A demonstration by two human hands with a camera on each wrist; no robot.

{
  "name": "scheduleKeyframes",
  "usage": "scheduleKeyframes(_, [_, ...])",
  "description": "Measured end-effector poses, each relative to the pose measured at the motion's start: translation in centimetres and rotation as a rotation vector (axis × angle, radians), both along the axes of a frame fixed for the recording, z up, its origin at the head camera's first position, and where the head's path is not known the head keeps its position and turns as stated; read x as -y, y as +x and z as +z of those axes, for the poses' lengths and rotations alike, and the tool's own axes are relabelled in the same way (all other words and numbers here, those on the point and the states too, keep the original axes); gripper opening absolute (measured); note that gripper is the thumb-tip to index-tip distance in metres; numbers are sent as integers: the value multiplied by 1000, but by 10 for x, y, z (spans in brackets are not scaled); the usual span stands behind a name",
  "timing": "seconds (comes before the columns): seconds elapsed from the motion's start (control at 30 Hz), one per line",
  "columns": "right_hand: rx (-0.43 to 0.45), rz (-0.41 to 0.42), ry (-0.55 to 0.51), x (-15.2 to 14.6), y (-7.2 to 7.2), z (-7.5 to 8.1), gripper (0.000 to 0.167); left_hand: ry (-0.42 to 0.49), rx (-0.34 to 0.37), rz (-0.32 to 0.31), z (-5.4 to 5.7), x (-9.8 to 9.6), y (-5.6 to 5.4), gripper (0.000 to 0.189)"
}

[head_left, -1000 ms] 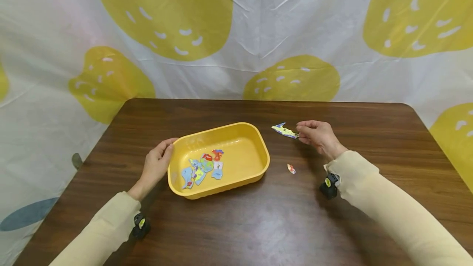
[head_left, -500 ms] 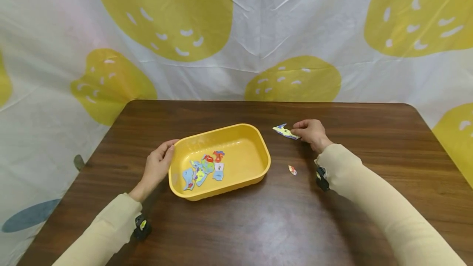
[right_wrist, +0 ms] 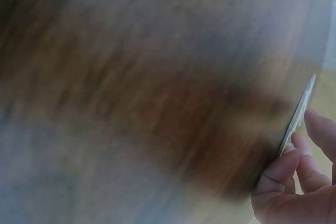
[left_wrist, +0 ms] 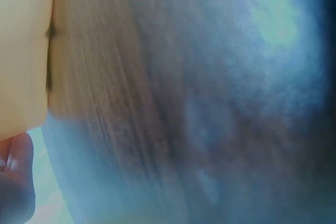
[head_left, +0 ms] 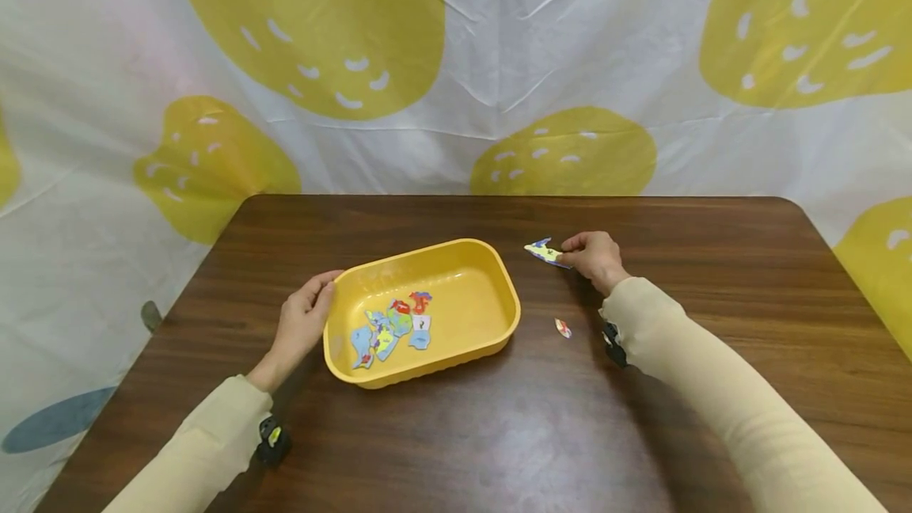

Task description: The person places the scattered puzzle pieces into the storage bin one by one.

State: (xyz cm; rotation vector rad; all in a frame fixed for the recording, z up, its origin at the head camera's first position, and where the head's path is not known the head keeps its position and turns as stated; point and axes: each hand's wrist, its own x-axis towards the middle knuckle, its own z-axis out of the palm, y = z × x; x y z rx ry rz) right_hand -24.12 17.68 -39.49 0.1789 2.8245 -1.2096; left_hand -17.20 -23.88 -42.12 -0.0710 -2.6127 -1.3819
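Yellow tub (head_left: 466, 303), gripped by the left hand (head_left: 302, 319), already contains several pieces (head_left: 400, 321). Two remain outside, right of it: a strip (head_left: 545, 253) pinched in the right hand (head_left: 593, 258), and, nearer, a scrap (head_left: 563, 328) on the bench (head_left: 427, 450).

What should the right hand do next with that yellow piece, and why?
The right hand should probably carry the yellow piece left until it is over the yellow tray: it pinches the piece to the tray's right, other pieces lie inside, and the left hand holds the tray's left end.
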Motion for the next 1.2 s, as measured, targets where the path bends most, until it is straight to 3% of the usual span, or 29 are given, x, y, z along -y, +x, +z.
scheduleKeyframes(0.23, [-41,9,96,4,1,-1,29,3,2,-6,2,0,2,34])
scheduleKeyframes(0.6, [-40,20,120,1,1,-2,26,-6,4,-5,5,-1,3,33])
scheduleKeyframes(0.83, [-54,25,129,-2,1,-3,15,-2,11,-14,6,-1,3,35])
scheduleKeyframes(1.2, [-40,57,143,0,3,-2,26,-9,15,1,5,-1,2,34])
